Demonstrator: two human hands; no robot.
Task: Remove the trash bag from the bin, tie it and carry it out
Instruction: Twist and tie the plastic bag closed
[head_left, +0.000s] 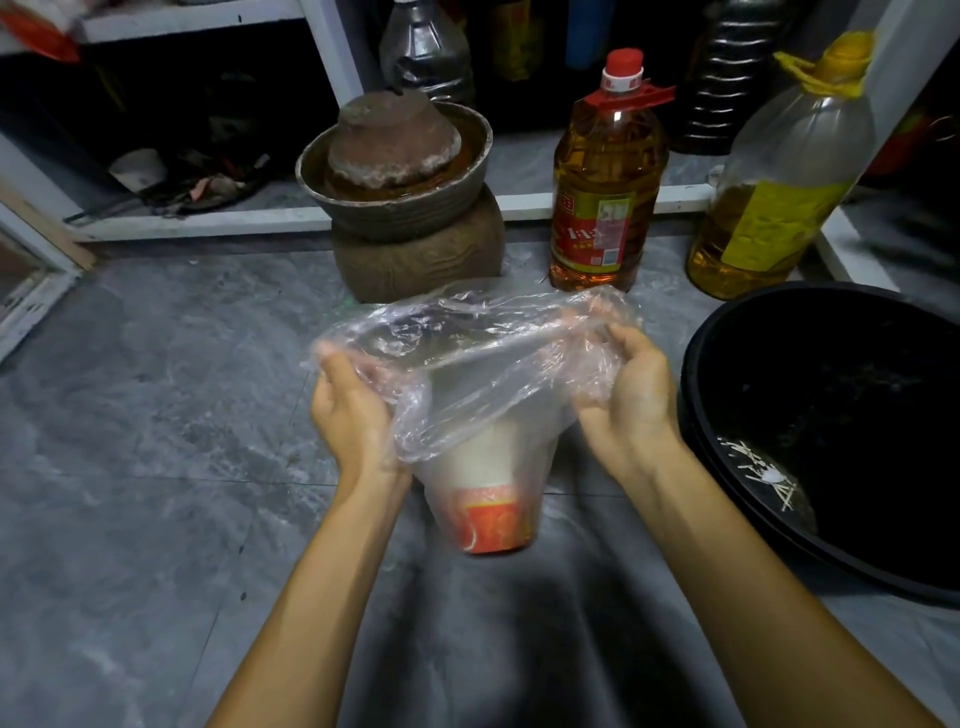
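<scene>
A clear plastic trash bag (478, 364) hangs above the grey floor, outside the bin, with a white and red paper cup (493, 499) in its bottom. My left hand (350, 410) grips the bag's rim on the left. My right hand (631, 395) grips the rim on the right, and the mouth is stretched wide between them. The black bin (831, 431) stands at the right with no bag in it; a few pale sticks lie at its bottom.
A brown clay pot with a bowl-shaped lid (410, 208) stands just behind the bag. Two large oil bottles (605, 176) (779, 187) stand at the back right. White shelving (208, 218) holds dark bottles and clutter behind. Grey tiled floor (156, 467) spreads to the left.
</scene>
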